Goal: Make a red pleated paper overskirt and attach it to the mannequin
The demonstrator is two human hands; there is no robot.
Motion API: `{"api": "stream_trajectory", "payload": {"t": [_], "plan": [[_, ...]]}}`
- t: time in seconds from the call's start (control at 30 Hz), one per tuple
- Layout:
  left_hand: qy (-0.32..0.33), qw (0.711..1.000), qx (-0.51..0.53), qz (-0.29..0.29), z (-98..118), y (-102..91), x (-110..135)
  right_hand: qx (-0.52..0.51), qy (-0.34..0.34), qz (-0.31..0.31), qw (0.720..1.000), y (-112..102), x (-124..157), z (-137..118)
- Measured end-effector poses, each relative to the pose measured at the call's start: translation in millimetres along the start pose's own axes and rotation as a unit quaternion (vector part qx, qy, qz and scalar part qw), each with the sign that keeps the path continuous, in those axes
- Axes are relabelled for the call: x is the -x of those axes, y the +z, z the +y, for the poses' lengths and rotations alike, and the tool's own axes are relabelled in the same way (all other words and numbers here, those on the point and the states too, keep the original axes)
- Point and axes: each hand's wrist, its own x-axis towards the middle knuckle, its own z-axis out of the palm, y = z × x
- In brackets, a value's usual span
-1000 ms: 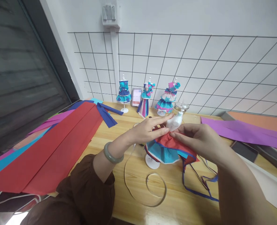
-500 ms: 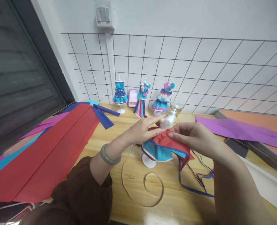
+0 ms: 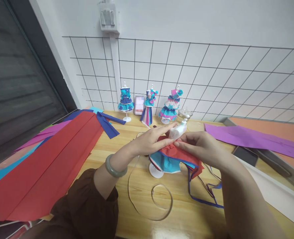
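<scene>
A small white mannequin [image 3: 177,130] on a round white base [image 3: 156,170] stands on the wooden table [image 3: 117,139]. A red, blue and teal paper skirt [image 3: 174,157] wraps its waist. My left hand [image 3: 152,139], a green bangle on its wrist, pinches the red paper at the waist from the left. My right hand [image 3: 199,146] pinches the same red edge from the right. Blue-edged paper strips [image 3: 204,194] trail from the skirt onto the table.
Three dressed mini mannequins [image 3: 149,106] stand by the wire grid wall, with a glass dish [image 3: 184,114] beside them. Red paper sheets [image 3: 49,162] lie at left, purple paper [image 3: 249,137] and a dark phone [image 3: 245,156] at right. A clear looped strip [image 3: 149,199] lies near the front edge.
The view drifted slightly; both hands stay pinched at the mannequin's waist, shifting a little on the red paper.
</scene>
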Motion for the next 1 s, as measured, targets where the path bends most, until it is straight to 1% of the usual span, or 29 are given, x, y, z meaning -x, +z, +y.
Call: {"api": "stream_trajectory", "payload": {"t": [0.1,0.2,0.43,0.57,0.63,0.7,0.83,0.9,1.0], "plan": [[-0.018,1.000,0.008,-0.012,4,-1.0,1,-0.002,-0.003,-0.004,1.000,0,0,1],[-0.026,1.000,-0.002,-0.010,5,-0.9,1,-0.003,0.002,0.001,1.000,0,1,0],[-0.009,1.000,0.004,0.019,0,2.7,1,-0.005,0.011,0.001,1.000,-1,3,-2],[-0.031,0.999,0.009,0.022,2,3.0,1,0.005,0.018,-0.026,0.999,-4,6,-4],[-0.041,0.999,0.011,0.021,3,3.0,0,-0.001,0.006,-0.045,0.999,-4,8,-6],[-0.046,0.999,0.012,0.019,5,3.0,0,-0.008,-0.008,-0.051,0.999,-4,10,-9],[-0.052,0.998,0.012,0.019,6,3.4,1,-0.026,-0.030,-0.047,0.998,-2,11,-11],[-0.052,0.998,0.013,0.018,7,3.7,1,-0.024,-0.026,-0.037,0.999,-2,10,-11],[-0.056,0.998,0.012,0.018,7,3.9,1,0.004,-0.009,-0.004,1.000,-1,8,-11]]}}
